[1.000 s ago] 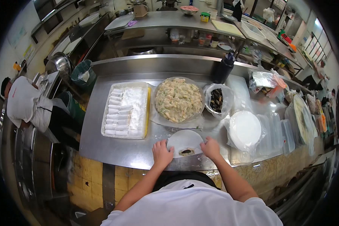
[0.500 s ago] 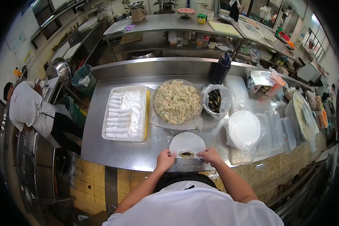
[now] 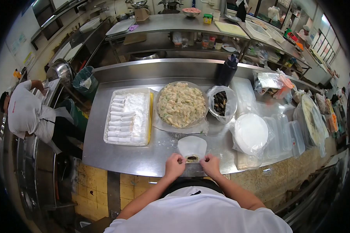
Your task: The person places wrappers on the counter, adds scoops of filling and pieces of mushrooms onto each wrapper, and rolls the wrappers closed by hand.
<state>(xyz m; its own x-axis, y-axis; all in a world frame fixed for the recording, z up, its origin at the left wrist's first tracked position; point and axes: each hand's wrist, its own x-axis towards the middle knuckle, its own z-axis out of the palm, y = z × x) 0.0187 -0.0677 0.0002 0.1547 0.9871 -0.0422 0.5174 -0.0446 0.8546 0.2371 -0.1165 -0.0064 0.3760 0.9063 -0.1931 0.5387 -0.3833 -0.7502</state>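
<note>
A thin white round wrapper (image 3: 192,145) lies on the steel table in front of me, its two sides turned inward. Near its close edge is a small strip of pale filling with a dark piece (image 3: 192,158) on it. My left hand (image 3: 175,165) pinches the wrapper's left side, and my right hand (image 3: 210,165) pinches the right side. Beyond it stands a large bowl of chunky pale filling (image 3: 182,105). To the left, a white tray (image 3: 108,134) holds several white rolls (image 3: 121,124) in white powder. A bag-lined bowl of dark strips (image 3: 220,104) sits right of the filling.
A stack of white round wrappers (image 3: 251,133) in plastic lies at right, beside clear plastic lids (image 3: 274,132). A dark bottle (image 3: 227,70) stands at the table's back edge. At far left a person in a white shirt (image 3: 27,112) bends over another counter, near green bins (image 3: 85,83).
Both hands have moved closer together, folding the wrapper's left and right sides inward over the ends of the filling. The wrapper now looks narrower. The person at left has shifted an arm forward.
</note>
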